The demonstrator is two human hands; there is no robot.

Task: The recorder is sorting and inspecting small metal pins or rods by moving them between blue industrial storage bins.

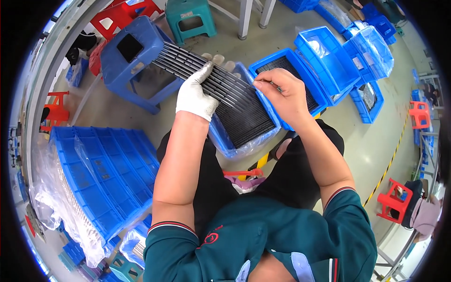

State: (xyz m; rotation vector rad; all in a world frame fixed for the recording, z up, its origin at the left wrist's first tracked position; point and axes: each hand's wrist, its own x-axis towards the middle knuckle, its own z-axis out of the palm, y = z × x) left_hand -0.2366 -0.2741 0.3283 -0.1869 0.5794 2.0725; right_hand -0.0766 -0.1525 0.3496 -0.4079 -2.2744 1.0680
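My left hand (196,93), in a white glove, grips a flat bundle of long thin dark rods (188,66) that slants up to the left over a blue stool. My right hand (282,94) is bare and pinches a thin metal tool (268,84) at the near end of the bundle. Below both hands a blue bin (225,145) lined with clear plastic holds a bed of the same dark rods (246,123). A second blue bin (270,66) with dark rods sits just behind my right hand.
A blue plastic stool (129,51) stands at upper left, with red and teal stools behind it. Stacked blue crates (101,178) with plastic bags lie to my left. More blue bins (338,61) sit at upper right. A red stool (394,199) stands at right.
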